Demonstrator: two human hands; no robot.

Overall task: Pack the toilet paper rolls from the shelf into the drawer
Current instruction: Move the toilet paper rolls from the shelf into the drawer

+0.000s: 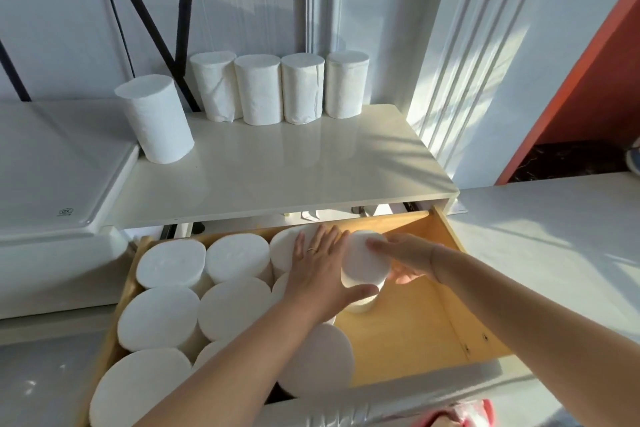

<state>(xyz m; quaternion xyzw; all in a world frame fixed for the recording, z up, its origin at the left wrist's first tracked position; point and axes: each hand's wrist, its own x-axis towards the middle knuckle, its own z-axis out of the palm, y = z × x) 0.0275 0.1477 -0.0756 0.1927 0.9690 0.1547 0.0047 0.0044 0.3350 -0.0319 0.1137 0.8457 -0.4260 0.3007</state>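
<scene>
On the white shelf (277,177), a lone roll (154,118) is seen standing at the left, with a row of four rolls (277,88) lined up against the wall to its right. Below, the left part of the open wooden drawer (415,322) is filled with upright packed rolls (169,312). Just right of them, a held roll (363,260) is kept upright inside the drawer, clasped between the left hand (318,274), fingers straight and thumb hooked round its near side, and the right hand (408,260), fingers curled over its top.
</scene>
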